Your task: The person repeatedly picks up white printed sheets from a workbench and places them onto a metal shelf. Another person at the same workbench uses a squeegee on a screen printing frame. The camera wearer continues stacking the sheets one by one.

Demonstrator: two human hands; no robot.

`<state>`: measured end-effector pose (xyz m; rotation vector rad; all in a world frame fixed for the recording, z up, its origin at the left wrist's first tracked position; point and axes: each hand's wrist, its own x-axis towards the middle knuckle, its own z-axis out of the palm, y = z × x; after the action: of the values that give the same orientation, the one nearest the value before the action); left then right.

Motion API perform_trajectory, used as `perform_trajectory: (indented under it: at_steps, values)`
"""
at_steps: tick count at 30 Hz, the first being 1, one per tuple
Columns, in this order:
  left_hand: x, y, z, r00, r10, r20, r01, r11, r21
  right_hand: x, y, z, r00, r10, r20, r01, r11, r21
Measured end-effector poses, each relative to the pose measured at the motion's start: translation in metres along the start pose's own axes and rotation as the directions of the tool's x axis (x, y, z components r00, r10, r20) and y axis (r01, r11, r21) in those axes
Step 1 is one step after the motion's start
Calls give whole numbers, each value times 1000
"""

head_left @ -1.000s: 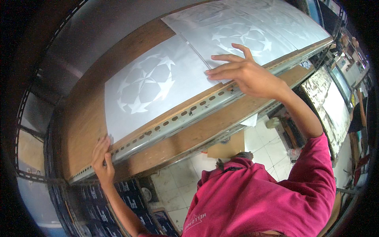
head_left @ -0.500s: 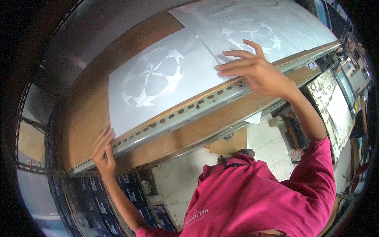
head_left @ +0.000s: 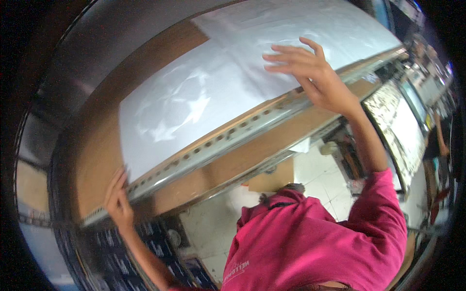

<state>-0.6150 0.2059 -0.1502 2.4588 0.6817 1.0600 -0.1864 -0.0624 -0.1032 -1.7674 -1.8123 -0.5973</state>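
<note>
A white sheet lies flat on the wooden desk, its near side running along the metal rail, a strip pierced with a row of holes at the desk's front. A pale ring of star shapes is printed on the sheet, smeared by motion blur. More pale sheets cover the desk to the right and far right, meeting the first beside the right grip.

The left grip is at the sheet's near left corner, fingers stretched over the desk's front edge and thumb close alongside; whether it pinches the corner or merely rests there cannot be told. The right grip is released, fingers spread above the right part of the sheet and thumb apart from them; blur hides whether any fingertip touches the paper.

Below the rail runs a brown wooden shelf. The person wears a deep pink shirt. Under the shelf, a brown cardboard piece shows above the light tiled floor. Dark patterned fabric is at the near left, and a pale, stained panel stands to the right.
</note>
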Motion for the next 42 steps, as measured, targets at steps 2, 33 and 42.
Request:
perform_trajectory:
  at_steps: [2, 33, 42]
  values:
    - [-4, -6, -6, 995, 95, 41, -101, 970, 220, -7, 14, -18, 980, 66, -187, -59, 997, 41]
    - [1, -6, 1, 990, 129, 61, -140, 956, 258, -55, -43, 35, 888, 351, -297, -324, 936, 137]
    - [15, 1, 11, 990, 136, 30, -139, 966, 218, -34, -53, 45, 952, 223, -210, -233, 972, -22]
